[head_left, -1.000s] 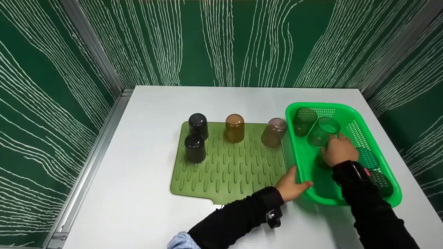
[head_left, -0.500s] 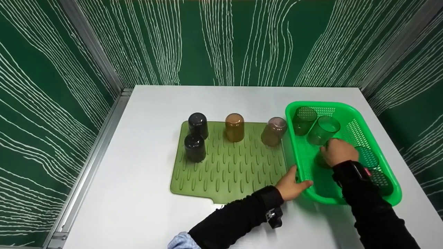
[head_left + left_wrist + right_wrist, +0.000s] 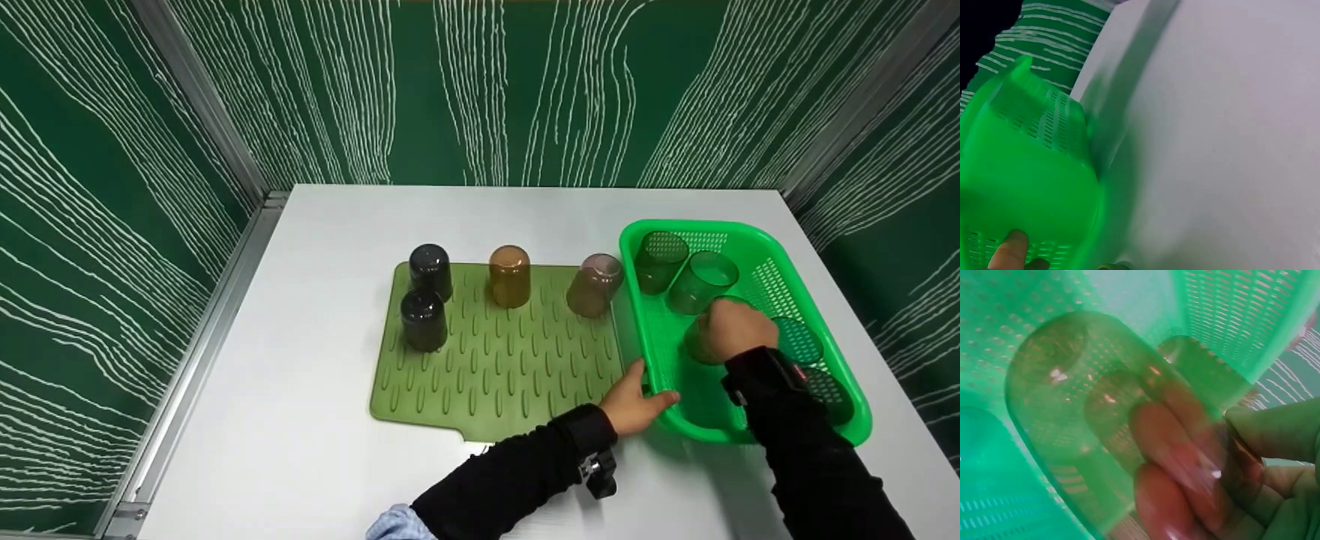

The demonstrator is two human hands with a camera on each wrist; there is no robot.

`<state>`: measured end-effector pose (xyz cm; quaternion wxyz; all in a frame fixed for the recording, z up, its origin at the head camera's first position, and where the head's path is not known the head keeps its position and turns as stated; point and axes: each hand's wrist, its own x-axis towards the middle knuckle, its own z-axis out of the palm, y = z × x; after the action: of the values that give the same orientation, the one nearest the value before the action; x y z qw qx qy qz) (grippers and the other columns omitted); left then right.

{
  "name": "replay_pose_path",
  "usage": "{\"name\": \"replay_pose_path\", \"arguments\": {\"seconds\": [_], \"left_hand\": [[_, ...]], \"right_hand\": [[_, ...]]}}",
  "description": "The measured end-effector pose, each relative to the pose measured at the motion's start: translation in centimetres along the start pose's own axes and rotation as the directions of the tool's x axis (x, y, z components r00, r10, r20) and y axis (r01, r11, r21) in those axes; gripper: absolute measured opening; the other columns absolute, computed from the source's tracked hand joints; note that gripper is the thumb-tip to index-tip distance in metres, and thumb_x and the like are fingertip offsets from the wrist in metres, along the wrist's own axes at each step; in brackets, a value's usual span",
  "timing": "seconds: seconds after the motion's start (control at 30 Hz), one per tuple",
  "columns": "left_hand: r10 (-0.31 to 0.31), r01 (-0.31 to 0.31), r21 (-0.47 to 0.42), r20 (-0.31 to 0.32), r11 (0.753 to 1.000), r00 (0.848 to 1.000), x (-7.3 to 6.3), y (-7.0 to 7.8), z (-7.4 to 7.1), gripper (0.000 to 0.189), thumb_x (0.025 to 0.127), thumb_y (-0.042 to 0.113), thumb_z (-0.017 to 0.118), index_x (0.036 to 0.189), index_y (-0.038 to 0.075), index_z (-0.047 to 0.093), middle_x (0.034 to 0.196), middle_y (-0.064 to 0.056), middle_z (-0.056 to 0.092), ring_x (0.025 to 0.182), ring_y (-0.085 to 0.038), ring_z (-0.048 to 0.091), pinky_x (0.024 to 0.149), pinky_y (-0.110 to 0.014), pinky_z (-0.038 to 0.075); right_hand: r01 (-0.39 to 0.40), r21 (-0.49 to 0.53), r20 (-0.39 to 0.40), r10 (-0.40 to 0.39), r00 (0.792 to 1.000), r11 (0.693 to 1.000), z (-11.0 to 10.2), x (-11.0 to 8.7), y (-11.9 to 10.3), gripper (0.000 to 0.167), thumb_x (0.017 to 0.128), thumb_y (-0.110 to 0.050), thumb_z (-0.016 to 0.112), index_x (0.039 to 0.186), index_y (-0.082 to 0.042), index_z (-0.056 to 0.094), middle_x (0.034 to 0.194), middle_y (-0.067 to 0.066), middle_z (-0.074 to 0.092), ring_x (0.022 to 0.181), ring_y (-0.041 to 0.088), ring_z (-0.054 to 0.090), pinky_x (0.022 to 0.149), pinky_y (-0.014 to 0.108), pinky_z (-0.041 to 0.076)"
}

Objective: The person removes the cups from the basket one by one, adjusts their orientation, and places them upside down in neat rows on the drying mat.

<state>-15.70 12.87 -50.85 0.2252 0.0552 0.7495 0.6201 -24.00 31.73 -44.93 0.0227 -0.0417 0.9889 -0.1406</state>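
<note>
My right hand (image 3: 739,330) reaches into the green plastic basket (image 3: 652,360) and grips a tinted glass (image 3: 697,346), partly hidden behind the hand. In the right wrist view, this see-through glass (image 3: 1055,399) lies tilted, its rounded base away from the hand; fingers show through its wall, and the thumb (image 3: 1275,430) is outside it. My left hand (image 3: 630,403) holds the basket's left rim, thumb over the edge. Two more glasses, one dark (image 3: 660,262) and one greenish (image 3: 701,281), lean at the back of the basket.
A green ribbed drying mat (image 3: 517,375) lies left of the basket. Upside down on it stand two dark glasses, one behind (image 3: 430,268) and one in front (image 3: 424,322), an amber glass (image 3: 509,277) and a mauve glass (image 3: 595,286). More glasses (image 3: 799,341) lie along the basket's right side.
My right hand has drawn back slightly from the greenish glass, its fingers curling down onto the glass below, and its wrist has turned a little. The left hand stays on the rim.
</note>
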Motion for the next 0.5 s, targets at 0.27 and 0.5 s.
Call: {"name": "replay_pose_path", "arguments": {"seconds": [0.27,0.5], "left_hand": [[-0.021,0.021,0.006,-0.013,1.0,1.0,0.0,0.1,0.1,0.072,0.11,0.025,0.065,0.17,0.002,0.03,0.171,-0.017,0.044,0.159,-0.028,0.043,0.128,-0.034,0.04],[0.018,-0.018,-0.073,-0.003,0.997,1.0,0.3,-0.3,-0.1,0.07,0.11,0.021,0.065,0.168,0.0,0.032,0.171,-0.017,0.043,0.158,-0.031,0.045,0.125,-0.033,0.043]], "right_hand": [[0.07,0.01,-0.183,-0.067,0.981,0.997,-1.1,-1.2,-1.4,0.037,0.107,-0.01,0.055,0.07,-0.003,0.05,0.059,0.019,0.048,0.052,0.039,0.051,0.046,0.05,0.036],[0.118,-0.019,-0.384,-0.116,0.916,0.993,-1.5,-2.7,-4.2,0.027,0.108,-0.009,0.057,0.092,0.013,0.057,0.062,0.029,0.049,0.053,0.05,0.05,0.048,0.064,0.037]]}}
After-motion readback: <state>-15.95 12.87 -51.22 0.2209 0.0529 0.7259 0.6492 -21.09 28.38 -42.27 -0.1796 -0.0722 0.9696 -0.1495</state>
